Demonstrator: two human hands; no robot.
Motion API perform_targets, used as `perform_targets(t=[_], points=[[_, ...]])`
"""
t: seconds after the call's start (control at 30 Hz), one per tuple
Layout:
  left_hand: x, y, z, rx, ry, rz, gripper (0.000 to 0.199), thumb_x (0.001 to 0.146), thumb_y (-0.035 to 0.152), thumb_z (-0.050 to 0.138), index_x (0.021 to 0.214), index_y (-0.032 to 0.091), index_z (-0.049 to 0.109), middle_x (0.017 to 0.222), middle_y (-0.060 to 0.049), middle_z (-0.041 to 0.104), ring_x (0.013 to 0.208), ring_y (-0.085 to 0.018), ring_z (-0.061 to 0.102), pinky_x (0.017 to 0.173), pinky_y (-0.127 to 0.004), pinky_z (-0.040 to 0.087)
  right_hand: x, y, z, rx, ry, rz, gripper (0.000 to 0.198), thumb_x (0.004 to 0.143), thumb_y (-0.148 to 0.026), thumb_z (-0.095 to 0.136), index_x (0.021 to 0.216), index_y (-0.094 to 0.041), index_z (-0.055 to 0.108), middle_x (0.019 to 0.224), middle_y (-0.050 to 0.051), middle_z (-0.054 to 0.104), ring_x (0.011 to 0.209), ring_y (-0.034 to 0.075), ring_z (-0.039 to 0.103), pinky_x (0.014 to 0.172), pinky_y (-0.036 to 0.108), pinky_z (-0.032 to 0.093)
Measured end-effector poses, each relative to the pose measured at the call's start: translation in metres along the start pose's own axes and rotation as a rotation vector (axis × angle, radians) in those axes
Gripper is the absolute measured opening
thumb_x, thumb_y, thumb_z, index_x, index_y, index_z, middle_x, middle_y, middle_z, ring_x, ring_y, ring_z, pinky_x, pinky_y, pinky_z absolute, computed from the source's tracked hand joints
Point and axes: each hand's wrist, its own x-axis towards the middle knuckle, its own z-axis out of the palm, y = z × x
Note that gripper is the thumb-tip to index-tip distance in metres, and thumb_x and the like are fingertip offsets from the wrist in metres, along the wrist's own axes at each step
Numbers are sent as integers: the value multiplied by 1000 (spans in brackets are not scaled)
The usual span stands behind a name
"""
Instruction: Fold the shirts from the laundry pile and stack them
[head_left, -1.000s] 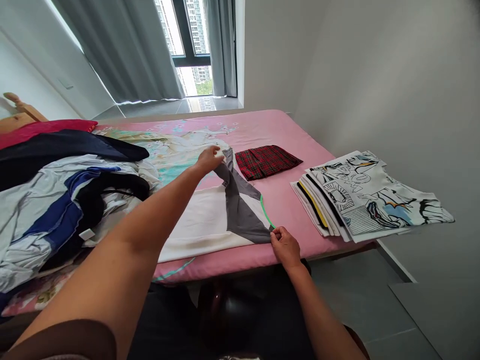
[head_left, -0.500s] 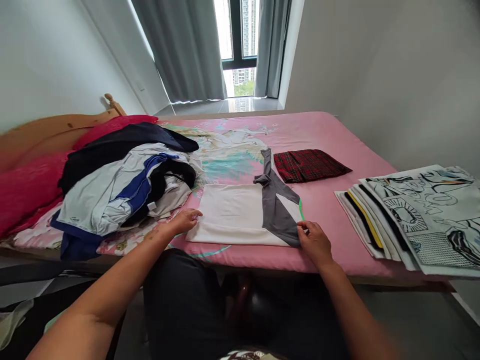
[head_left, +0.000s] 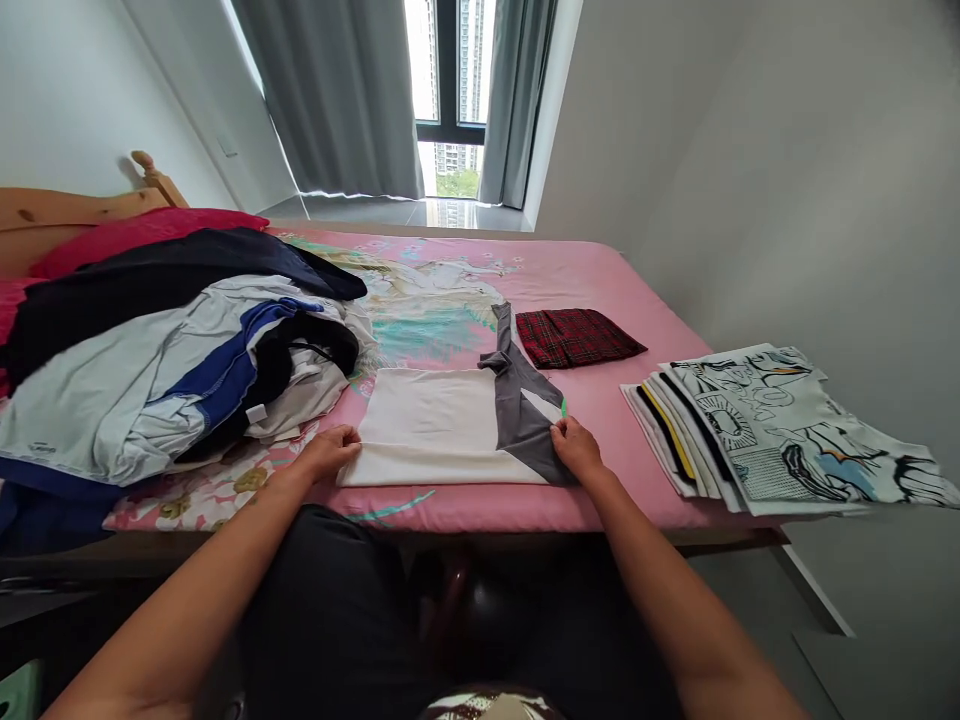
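Note:
A white and grey shirt (head_left: 431, 410) lies flat on the bed, with a strip along its near side folded over. Its grey shoulder part is on the right, with a bit of green trim at the edge. My left hand (head_left: 330, 452) pinches the shirt's left edge near the fold. At the opposite end, my right hand (head_left: 577, 448) grips the grey edge beside the green trim, its fingertips closed on the cloth. Just beyond the grey part sits a folded red plaid garment (head_left: 577, 337).
A heap of loose clothes (head_left: 202, 350) covers the bed's left side, near red pillows (head_left: 150, 238) and a wooden headboard (head_left: 75, 212). On the right, a stack of folded shirts (head_left: 765, 430) reaches the edge of the pink bed sheet (head_left: 555, 262). Grey curtains (head_left: 337, 100) flank a window.
The view has turned slightly right. My right hand has shifted farther up the grey edge and now covers part of the green trim. My left hand still holds the left edge.

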Motion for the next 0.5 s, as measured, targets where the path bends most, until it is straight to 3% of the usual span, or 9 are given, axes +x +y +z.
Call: perform_targets(t=[0.13,0.27,0.5], points=[[-1,3,1,-107,-29,-53,31,63,46,53,75,18,61,70,0,61,69,-17,55,60,-25,38,6,-3,0,-27,-78,-9,32,86,-46,46,87,-20,64,89,8,68,84,22,62,65,27,39],[-5,7,0,-254,-51,-127,32,54,49,61,63,19,58,59,3,55,63,-16,51,55,-23,35,9,-6,1,-31,-40,-19,28,86,-42,47,89,-20,65,92,8,68,87,21,62,68,27,39],[-7,-9,-4,-200,-124,-154,43,55,61,63,54,19,52,55,3,46,55,-13,39,51,-24,26,-14,18,-13,11,-102,10,47,83,-61,42,83,-21,66,84,6,68,78,19,61,60,25,35]])
